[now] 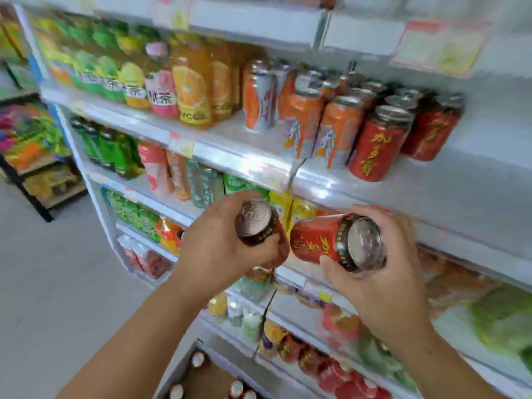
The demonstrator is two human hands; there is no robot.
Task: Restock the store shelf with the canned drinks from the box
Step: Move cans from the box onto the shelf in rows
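Head view: white store shelf [259, 165] is blurred; box [207, 375] is cropped at bottom centre. One red can is gripped by each hand: left hand [218, 246] on left can [259, 226], right hand [383, 272] on right can [334, 240].

Motion blur across frame: price tags [180, 146] on the shelf [236, 156] rail unreadable, and products on the lower right tiers [489, 318] reduced to colour smears. Left hand [218, 246] covers most of its red can [256, 226], only the lid end exposed; right hand [383, 272] hides the far side of the second red can [325, 240]. Box [207, 375] cut by the bottom edge, only a few can tops [198, 359] visible; count indeterminate.
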